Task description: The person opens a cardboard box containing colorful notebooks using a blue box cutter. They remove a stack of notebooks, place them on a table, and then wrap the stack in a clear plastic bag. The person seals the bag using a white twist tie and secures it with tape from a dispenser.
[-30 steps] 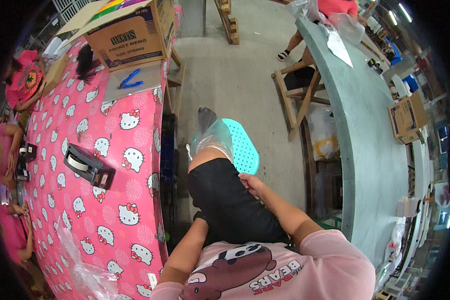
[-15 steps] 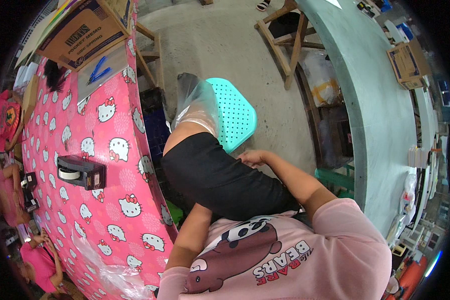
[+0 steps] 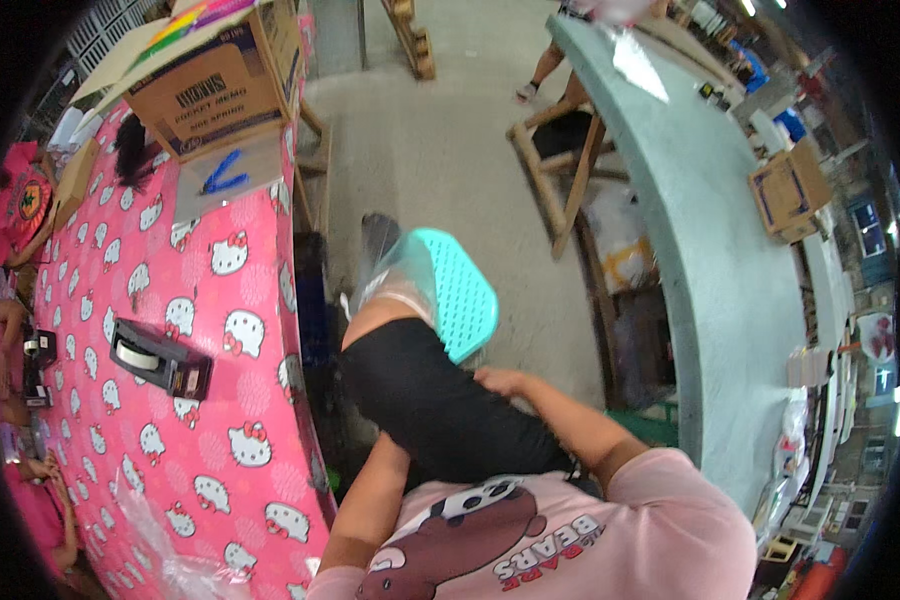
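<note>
My right hand (image 3: 502,383) is closed, its curled fingers against the side of the black shorts (image 3: 410,400) on my leg. Whatever may be inside those fingers is too small to make out. My left forearm (image 3: 372,490) runs up to the other side of the same leg, and the hand at its end is hidden behind the thigh. Over the knee and lower leg lies clear plastic (image 3: 410,265), like a bag or sheet. Just beyond the leg stands a turquoise plastic stool (image 3: 465,300) with a perforated seat.
A pink patterned table (image 3: 240,380) at left bears a tape dispenser (image 3: 158,360), blue scissors-like tool (image 3: 224,175), cardboard box (image 3: 210,100) and crumpled clear plastic (image 3: 160,530). A pale green counter (image 3: 740,300) curves along the right. Wooden trestle legs (image 3: 560,190) stand ahead. People sit beyond the table.
My view has tilted forward, so the stool and leg appear lower. A person's legs have come into sight at the far end. My right hand stays by the shorts.
</note>
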Available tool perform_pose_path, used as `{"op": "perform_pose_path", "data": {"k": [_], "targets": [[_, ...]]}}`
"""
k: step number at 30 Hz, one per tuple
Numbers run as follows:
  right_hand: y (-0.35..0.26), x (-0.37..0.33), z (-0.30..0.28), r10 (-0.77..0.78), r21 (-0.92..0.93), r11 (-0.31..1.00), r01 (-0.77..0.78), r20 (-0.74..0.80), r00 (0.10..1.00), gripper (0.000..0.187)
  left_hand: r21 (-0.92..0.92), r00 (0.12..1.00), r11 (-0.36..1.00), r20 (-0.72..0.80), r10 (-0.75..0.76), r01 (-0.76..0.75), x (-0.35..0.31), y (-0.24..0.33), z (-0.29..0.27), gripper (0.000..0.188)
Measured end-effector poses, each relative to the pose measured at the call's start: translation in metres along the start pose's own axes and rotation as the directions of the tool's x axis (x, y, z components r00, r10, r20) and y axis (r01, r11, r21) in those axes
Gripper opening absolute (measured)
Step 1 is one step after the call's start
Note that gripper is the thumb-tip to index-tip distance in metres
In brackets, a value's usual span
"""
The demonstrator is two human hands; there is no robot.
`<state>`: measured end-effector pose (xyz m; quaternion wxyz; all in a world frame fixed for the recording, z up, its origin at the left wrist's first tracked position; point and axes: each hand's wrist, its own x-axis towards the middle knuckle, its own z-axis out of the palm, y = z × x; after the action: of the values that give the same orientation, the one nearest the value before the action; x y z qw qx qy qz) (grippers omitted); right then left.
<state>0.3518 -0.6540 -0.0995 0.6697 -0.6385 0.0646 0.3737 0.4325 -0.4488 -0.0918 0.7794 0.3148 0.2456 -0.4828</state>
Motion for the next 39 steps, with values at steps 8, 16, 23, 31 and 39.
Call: {"op": "perform_pose_path", "data": {"k": [8, 16, 23, 31, 39], "targets": [[-0.011, 0.036, -0.011, -0.313, 0.264, 0.908, 0.326, -0.091, 0.945, 0.062, -0.030, 0.999, 0.999, 0.051, -0.010, 0.012, 0.011, 0.000, 0.013, 0.038], [-0.029, 0.028, -0.006, 0.037, 0.565, 0.814, 0.133, -0.279, 0.960, 0.020, -0.035, 0.997, 0.999, 0.069, 0.024, -0.021, 0.014, 0.011, 0.009, 0.038], [-0.039, 0.027, -0.008, 0.119, 0.237, 0.971, -0.009, -0.452, 0.884, 0.013, -0.045, 0.996, 0.999, 0.088, 0.031, -0.027, 0.014, 0.008, 0.009, 0.038], [-0.029, 0.021, -0.012, 0.067, 0.616, 0.770, 0.164, -0.334, 0.940, 0.011, -0.049, 0.996, 0.998, 0.072, 0.043, -0.039, 0.013, 0.004, 0.005, 0.038], [-0.026, 0.006, -0.029, -0.117, 0.719, 0.545, 0.432, -0.445, 0.888, 0.015, -0.064, 0.995, 0.995, 0.059, 0.076, -0.072, 0.014, 0.005, 0.004, 0.038]]}}
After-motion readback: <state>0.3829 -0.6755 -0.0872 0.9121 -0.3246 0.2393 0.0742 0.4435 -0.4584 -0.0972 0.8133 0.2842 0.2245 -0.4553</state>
